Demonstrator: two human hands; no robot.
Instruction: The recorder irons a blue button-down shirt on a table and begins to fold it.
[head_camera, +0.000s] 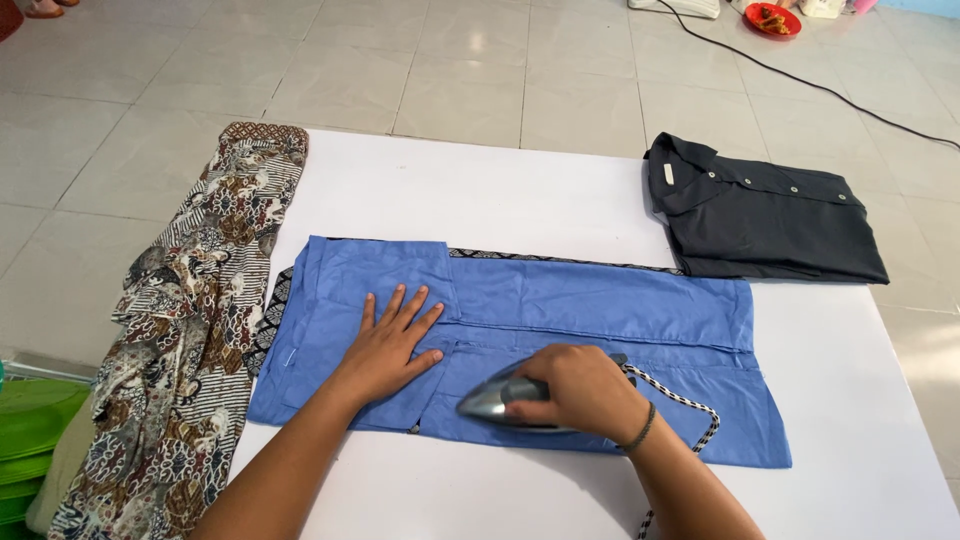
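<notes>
A folded blue cotton garment (600, 300) lies flat across the middle of the white board (480, 190), its long axis running from the left of the frame to the right, with a smaller flap folded over at its upper left corner. The left hand (388, 345) rests palm down on the left part of the cloth, fingers spread wide and pointing toward the top of the frame, pressing the fabric flat and holding nothing. Just beside it, at lower centre, the right hand (580, 388) is wrapped round the handle of a silver metal iron (490, 400), fingers curled tight on it; a dark band sits on that wrist. The iron stands on the lower edge of the blue cloth, its long axis lying along the garment and its pointed nose aimed at the left of the frame, toward the left hand. A black-and-white braided cord (690, 410) loops away from its rear to the right and down. A brown patterned batik cloth (190, 330) is draped along the left edge of the board, and a folded dark grey buttoned shirt (770, 215) lies at upper right, well apart from both hands.
</notes>
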